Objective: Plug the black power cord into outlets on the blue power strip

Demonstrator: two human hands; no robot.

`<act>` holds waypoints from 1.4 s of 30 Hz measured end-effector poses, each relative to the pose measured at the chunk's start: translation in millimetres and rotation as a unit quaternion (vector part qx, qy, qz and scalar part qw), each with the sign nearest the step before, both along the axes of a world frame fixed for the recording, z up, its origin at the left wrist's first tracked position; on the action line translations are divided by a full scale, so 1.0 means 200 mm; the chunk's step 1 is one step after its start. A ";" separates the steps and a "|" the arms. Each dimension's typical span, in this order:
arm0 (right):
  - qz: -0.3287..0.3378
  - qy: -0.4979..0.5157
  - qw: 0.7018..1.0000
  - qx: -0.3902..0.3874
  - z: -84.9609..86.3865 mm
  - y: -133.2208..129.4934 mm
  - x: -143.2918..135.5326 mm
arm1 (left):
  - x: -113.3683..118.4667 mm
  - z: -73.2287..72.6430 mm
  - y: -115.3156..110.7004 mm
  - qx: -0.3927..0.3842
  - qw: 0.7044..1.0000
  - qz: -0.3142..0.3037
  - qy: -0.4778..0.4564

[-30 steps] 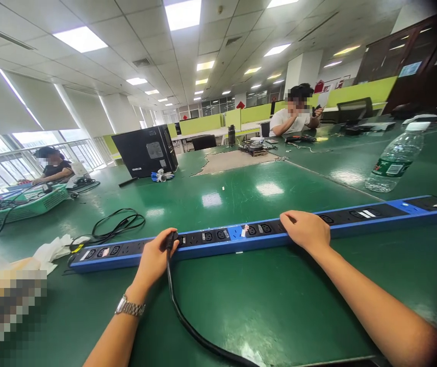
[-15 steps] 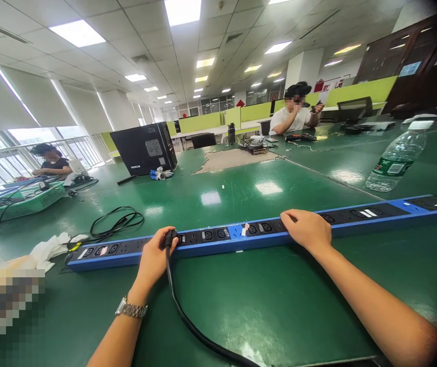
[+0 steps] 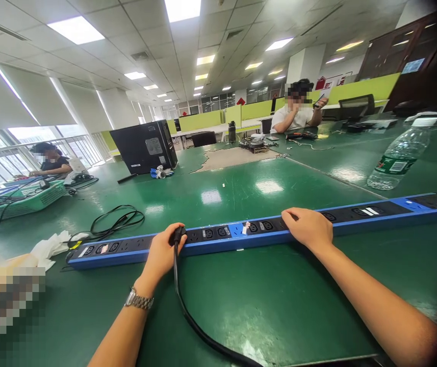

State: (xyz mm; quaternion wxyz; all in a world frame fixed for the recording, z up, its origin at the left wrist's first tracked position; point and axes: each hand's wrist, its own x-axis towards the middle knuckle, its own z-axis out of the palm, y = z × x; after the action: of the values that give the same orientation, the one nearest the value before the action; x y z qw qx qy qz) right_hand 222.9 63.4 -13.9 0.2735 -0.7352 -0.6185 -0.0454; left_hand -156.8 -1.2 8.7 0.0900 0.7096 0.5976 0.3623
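left hand point(image 3: 162, 251) clamped on black plug point(image 3: 178, 235), shifted one socket right along long blue power strip point(image 3: 264, 230) | right hand point(image 3: 310, 228) flat, fingers together, still pressing strip on green tabletop point(image 3: 241, 295)

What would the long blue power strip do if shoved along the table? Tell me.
The power strip looks rigid, so it would likely slide as one piece, not bend. Lying flat, it seems unlikely to roll. The glossy table may let it skid; the right hand rests on it.
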 end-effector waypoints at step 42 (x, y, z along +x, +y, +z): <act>0.000 0.005 1.000 0.000 0.00 0.00 0.00 | 0.01 0.05 0.01 -0.048 0.997 -0.063 0.005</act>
State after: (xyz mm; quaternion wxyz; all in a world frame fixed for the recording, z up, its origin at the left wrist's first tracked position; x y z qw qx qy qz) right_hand 223.2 62.8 -14.5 0.2771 -0.7356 -0.6167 -0.0418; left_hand -155.1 1.7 19.0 0.1442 0.7426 0.5685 0.3234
